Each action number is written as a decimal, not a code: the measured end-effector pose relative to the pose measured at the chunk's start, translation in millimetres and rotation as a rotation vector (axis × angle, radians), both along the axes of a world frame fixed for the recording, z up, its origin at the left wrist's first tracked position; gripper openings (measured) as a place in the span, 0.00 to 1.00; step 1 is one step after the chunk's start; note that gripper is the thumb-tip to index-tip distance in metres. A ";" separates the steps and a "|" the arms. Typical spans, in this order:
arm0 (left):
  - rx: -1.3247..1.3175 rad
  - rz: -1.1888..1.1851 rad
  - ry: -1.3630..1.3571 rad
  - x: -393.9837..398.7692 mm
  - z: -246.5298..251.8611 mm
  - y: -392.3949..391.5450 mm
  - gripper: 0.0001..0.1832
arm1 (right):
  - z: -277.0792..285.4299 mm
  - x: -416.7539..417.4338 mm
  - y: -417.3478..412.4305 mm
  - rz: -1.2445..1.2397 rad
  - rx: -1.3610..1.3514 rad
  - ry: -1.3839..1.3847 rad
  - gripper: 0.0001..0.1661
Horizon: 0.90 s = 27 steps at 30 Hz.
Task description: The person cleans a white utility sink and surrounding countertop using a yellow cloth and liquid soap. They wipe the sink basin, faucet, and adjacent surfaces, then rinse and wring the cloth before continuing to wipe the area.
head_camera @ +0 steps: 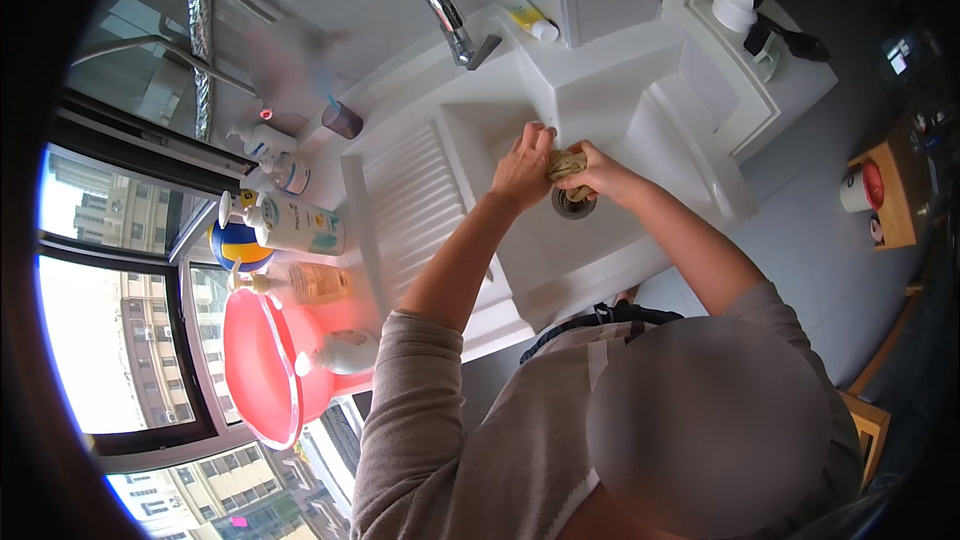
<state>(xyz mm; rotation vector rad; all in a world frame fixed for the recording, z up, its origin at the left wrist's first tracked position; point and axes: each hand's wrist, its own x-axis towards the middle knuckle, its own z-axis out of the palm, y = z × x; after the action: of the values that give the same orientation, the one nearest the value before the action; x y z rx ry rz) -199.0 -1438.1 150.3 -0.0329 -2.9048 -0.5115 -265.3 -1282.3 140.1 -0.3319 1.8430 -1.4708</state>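
A bunched, olive-tan cloth (568, 165) is held between both hands above the basin of a white sink (555, 240). My left hand (523, 169) has curled fingers around the cloth's left end. Gripping its other side is my right hand (600, 171), with thumb and fingers around the folds. Part of the cloth hangs over the round metal drain (574, 204), covering some of it. The chrome faucet (442, 7) is beyond the hands, above the sink's back edge. To the left of the basin is a ribbed washboard (412, 202).
Pump bottles (304, 223) and a dark cup (343, 120) stand along the left ledge, beside a pink plastic basin (262, 367) and a ball (240, 244). A yellow-and-white tube (534, 21) lies on the back rim. A white camera (739, 0) sits on the right counter.
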 end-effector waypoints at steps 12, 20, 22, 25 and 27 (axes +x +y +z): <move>0.950 0.109 -0.364 27.9 -36.7 -9.9 0.36 | -5.5 -30.8 35.3 0.013 -0.075 0.445 0.12; 1.194 0.120 -0.216 42.8 -35.0 3.4 0.31 | -5.1 -3.4 29.7 0.174 0.007 0.392 0.22; 1.123 0.077 -0.267 37.1 -29.8 10.4 0.31 | -12.6 -2.7 34.1 0.144 -0.007 0.447 0.21; 1.005 0.121 -0.389 31.9 -25.4 5.7 0.31 | 6.3 -9.8 39.3 0.115 0.040 0.394 0.22; 0.908 0.178 -0.409 33.8 -34.3 -0.9 0.27 | 23.8 -8.5 41.3 0.140 0.041 0.463 0.20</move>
<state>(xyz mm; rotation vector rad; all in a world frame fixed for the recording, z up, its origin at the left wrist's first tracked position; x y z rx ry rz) -165.2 -1439.0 115.9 0.4973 -2.6731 -1.9028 -273.8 -1241.0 163.9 -0.8204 2.1525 -1.3337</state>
